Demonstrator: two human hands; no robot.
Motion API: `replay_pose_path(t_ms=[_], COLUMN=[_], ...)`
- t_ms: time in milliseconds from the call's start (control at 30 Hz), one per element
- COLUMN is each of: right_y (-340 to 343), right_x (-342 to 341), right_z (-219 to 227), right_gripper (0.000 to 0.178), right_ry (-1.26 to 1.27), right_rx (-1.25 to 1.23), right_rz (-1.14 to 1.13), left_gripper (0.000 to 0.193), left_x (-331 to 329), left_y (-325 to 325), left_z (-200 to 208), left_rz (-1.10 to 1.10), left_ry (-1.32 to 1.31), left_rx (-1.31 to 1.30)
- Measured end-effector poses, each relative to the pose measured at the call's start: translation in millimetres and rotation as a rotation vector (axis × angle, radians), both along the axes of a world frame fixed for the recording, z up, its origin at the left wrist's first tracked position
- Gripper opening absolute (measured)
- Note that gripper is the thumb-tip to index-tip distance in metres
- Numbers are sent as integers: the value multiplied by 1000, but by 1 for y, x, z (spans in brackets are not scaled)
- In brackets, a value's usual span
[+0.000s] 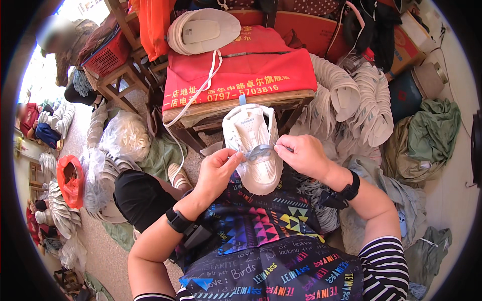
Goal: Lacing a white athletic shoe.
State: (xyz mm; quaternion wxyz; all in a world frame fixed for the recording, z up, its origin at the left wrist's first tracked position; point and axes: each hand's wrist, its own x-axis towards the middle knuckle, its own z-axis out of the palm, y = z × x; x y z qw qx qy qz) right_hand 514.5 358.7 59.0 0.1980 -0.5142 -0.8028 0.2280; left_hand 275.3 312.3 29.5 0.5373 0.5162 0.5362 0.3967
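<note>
Left hand (pixel 217 173) and right hand (pixel 305 156) pinch a grey lace (pixel 260 151), its ends hidden by fingers, across a white shoe (pixel 260 176) before a red-draped table (pixel 203 113); bundled shoes (pixel 374 108) crowd the floor.

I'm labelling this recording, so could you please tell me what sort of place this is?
Probably a small shoe workshop: there are nested stacks of shoe uppers and a white upper with a grey lace.
</note>
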Motion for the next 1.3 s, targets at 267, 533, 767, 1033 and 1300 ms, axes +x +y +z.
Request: replay_pose_path(t_ms=[267, 533, 767, 1033, 1300], right_y=[20, 33, 39, 64, 73], right_x=[-7, -5, -13, -12, -5], right_z=[8, 21, 38, 43, 29], right_gripper=[21, 11, 14, 31, 18], right_ry=[43, -365, -630, -355, -93], right_rx=[-12, 371, 416, 400, -134], right_rz=[133, 487, 668, 700, 665], left_gripper=[23, 16, 21, 28, 15], left_x=[1, -6, 1, -10, -26], left_y=[-6, 8, 11, 32, 52], left_z=[5, -3, 0, 47, 40], left_rz=[-15, -5, 42, -224, -532], left_ry=[2, -255, 121, 963, 812], left_rx=[-113, -404, -57, 732, 578])
